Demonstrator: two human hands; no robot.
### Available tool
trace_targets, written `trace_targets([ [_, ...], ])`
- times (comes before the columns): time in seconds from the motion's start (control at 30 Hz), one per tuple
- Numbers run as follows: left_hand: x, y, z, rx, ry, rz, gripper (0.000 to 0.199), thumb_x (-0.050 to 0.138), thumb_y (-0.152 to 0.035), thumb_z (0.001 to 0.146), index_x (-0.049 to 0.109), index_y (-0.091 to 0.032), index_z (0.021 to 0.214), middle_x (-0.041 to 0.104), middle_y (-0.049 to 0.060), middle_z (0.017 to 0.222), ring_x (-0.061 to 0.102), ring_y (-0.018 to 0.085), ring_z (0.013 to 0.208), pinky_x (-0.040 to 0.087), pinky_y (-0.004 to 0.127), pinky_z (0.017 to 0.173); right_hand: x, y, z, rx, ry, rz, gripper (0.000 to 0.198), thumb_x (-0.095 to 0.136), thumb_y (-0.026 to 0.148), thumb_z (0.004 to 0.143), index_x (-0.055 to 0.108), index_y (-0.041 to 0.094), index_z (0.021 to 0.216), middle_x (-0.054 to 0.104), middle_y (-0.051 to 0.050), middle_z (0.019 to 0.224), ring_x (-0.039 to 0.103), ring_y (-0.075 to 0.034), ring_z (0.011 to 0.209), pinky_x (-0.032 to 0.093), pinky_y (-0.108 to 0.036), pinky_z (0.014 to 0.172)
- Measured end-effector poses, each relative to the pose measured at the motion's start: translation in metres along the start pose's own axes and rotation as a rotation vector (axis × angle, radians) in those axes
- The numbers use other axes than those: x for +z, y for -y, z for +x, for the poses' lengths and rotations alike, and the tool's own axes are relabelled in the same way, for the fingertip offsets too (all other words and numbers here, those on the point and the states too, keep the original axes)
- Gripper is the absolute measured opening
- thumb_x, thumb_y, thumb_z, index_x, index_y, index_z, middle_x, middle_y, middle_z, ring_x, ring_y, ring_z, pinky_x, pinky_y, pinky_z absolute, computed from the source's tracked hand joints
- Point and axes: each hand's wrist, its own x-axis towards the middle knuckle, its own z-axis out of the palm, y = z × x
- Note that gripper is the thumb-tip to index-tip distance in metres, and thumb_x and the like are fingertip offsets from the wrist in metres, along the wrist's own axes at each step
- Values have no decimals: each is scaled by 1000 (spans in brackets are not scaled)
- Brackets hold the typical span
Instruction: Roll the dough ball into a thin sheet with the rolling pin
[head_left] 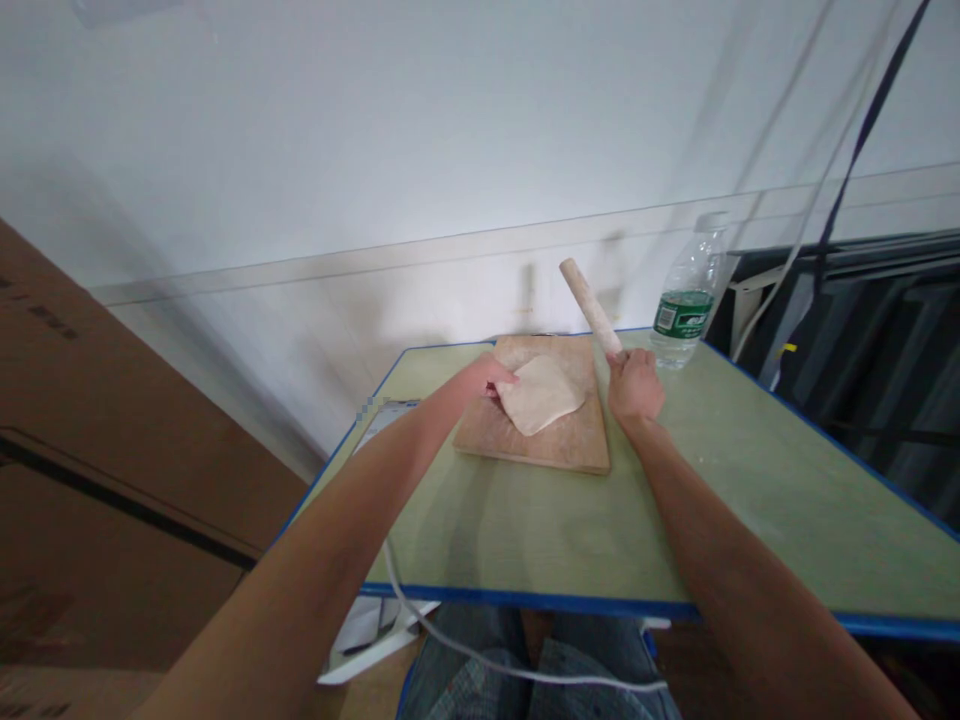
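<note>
A flat sheet of dough [541,394] lies over a floured wooden board [551,454]. My left hand [489,376] pinches the dough's left edge between thumb and fingers. Just right of the board, my right hand [636,384] is wrapped round the lower end of a rolling pin [590,303]. The pin tilts up and to the left, its far end raised off the table and dusted with flour. My right fingers partly hide its near end.
A clear plastic bottle with a green label [684,315] stands at the table's back right. The green table [525,540] has a blue edge. White wall behind, cardboard [112,480] at left, dark panels [892,350] at right. A white cable [480,655] crosses the lap.
</note>
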Motion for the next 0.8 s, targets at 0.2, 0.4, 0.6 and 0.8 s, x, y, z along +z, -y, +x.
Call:
trace_targets([
  [0.2, -16, -33, 8, 42, 17, 186, 10, 72, -13, 68, 71, -10, 77, 72, 11, 80, 69, 26, 88, 54, 28, 74, -1, 0, 0, 17, 7, 23, 35, 32, 38, 97, 52, 13, 113, 55, -17, 122, 60, -27, 102, 43, -36, 74],
  [0.4, -55, -102, -9, 219, 25, 357, 24, 68, -9, 71, 72, -5, 94, 71, 13, 91, 68, 25, 90, 53, 29, 77, -2, -2, 0, 85, -29, 63, 35, 32, 38, 97, 51, 13, 114, 56, -16, 121, 60, -28, 102, 44, -37, 76],
  [0.6, -116, -129, -17, 294, 79, 178, 29, 59, -6, 77, 71, -10, 103, 68, 1, 85, 65, 18, 96, 47, 29, 79, -1, -6, 4, 134, -28, 98, 36, 29, 35, 97, 51, 14, 117, 54, -18, 124, 58, -28, 107, 45, -35, 76],
  [0.8, -114, -76, 16, 156, 55, 298, 30, 64, -19, 78, 69, -11, 106, 70, 7, 94, 66, 19, 97, 48, 26, 82, -3, -7, 4, 167, -38, 157, 35, 31, 36, 96, 52, 14, 114, 56, -17, 122, 58, -28, 105, 44, -35, 76],
])
